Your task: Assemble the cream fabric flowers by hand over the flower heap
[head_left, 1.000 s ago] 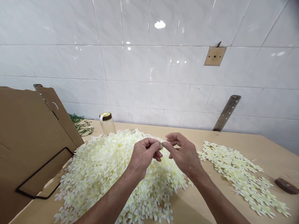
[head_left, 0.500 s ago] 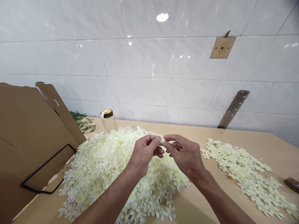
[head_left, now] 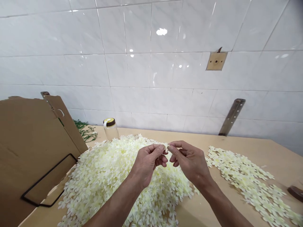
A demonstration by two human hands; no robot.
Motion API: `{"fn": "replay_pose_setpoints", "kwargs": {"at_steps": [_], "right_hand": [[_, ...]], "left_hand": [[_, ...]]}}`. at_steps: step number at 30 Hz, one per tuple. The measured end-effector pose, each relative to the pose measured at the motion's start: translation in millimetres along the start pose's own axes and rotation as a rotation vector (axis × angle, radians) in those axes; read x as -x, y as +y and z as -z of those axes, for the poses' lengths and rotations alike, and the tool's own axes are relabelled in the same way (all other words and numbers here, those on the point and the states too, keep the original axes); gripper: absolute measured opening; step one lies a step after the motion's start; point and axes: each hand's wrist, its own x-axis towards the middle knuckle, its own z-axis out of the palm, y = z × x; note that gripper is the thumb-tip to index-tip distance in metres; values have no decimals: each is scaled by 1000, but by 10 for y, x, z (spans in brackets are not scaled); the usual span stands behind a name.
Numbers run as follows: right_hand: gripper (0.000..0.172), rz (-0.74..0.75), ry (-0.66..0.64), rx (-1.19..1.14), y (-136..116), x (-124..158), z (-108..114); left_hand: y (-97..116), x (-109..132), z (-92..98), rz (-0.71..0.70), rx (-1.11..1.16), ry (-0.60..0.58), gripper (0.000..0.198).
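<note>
While they hover over the big heap of cream-white fabric flowers (head_left: pixel 106 170), the left hand (head_left: pixel 145 162) and right hand (head_left: pixel 191 162) both pinch one small cream fabric blossom (head_left: pixel 166 146) between thumb and forefinger. From the hands, a flatter scatter of loose cream flowers (head_left: pixel 248 176) lies at 3 o'clock, a clear brown-capped plastic jar (head_left: pixel 110 128) stands at 11, and a brown cardboard box (head_left: pixel 30 142) sits at 9.
</note>
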Motion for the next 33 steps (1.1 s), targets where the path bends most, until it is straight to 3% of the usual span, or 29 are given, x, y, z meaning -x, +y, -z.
{"fn": "replay_pose_setpoints", "kwargs": {"at_steps": [5, 9, 11, 14, 16, 19, 21, 24, 33], "right_hand": [[33, -33, 85, 32, -64, -56, 109], [30, 14, 226, 161, 80, -119, 169], [28, 12, 170, 203, 197, -151, 158], [31, -92, -76, 211, 337, -186, 114], [34, -176, -202, 101, 359, -192, 87], [42, -235, -289, -214, 291, -177, 70], [43, -236, -321, -315, 221, -159, 66], [36, -242, -346, -291, 150, -142, 52], [35, -233, -270, -310, 140, -149, 43]], "left_hand": [[-38, -38, 44, -13, -81, 69, 26], [-54, -50, 72, -41, -175, 116, 27], [-42, -48, 67, -65, -228, 139, 27], [-21, -45, 45, -102, -305, 183, 25], [-19, -45, 34, -123, -354, 197, 24], [-40, -48, 37, -157, -433, 192, 24], [-61, -52, 47, -172, -487, 183, 24], [-83, -56, 55, -181, -546, 168, 23], [-22, -17, 11, -149, -489, 138, 25]]}}
